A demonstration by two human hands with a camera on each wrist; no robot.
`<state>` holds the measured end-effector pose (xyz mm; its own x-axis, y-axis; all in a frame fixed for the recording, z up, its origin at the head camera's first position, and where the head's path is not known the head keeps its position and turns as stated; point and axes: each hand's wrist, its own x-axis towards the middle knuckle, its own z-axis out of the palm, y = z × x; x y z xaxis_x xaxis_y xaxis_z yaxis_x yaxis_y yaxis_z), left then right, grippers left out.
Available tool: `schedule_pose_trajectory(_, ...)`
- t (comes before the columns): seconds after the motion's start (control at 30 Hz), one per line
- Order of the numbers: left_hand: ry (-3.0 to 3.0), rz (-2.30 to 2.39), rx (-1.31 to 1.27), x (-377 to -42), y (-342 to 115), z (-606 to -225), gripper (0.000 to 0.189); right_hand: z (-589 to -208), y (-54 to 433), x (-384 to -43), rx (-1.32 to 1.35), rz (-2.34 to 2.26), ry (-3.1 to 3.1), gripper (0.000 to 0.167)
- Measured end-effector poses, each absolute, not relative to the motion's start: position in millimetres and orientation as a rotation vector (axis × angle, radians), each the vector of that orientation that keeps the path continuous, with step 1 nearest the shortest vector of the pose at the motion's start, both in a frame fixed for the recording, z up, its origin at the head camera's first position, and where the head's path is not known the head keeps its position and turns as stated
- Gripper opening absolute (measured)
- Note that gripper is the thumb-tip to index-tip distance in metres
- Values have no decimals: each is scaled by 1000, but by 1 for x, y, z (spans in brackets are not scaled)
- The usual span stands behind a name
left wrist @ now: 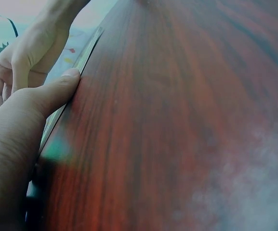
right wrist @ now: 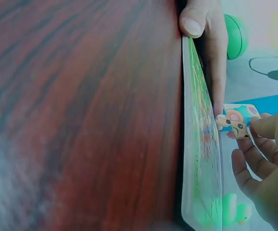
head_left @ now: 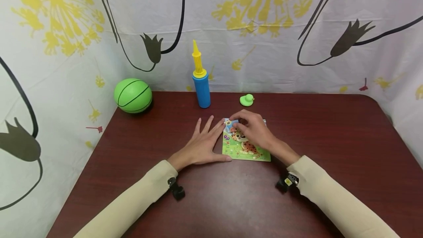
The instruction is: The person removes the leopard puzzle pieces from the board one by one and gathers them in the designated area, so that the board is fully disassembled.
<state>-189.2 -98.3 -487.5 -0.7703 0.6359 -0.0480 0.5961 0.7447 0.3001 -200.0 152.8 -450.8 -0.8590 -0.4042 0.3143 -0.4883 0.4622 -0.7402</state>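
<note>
A jigsaw puzzle (head_left: 235,152) with a spotted cub on a green ground lies flat on the table. My left hand (head_left: 205,146) spreads its straight fingers along the puzzle's left side, with the thumb touching the lower left corner. Over the upper part, my right hand (head_left: 256,129) pinches a puzzle piece (right wrist: 240,118) between thumb and fingers. In the right wrist view that piece is tilted and raised from the puzzle's surface, showing an ear and part of the cub's face. The right hand hides some of the puzzle's top right from the head view.
Behind the puzzle stand a blue and yellow hand pump (head_left: 202,89) and a small green rubber duck (head_left: 246,100). A green ball (head_left: 133,96) sits at the far left corner of the dark wooden table (head_left: 330,127). A patterned curtain (head_left: 281,65) hangs behind.
</note>
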Motion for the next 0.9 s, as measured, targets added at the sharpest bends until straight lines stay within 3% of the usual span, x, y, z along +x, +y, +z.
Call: schedule_pose_trajectory(0.9, 2808, 402, 987, -188, -98, -490, 123, -444, 203, -193, 626, 1317, -2587, 18)
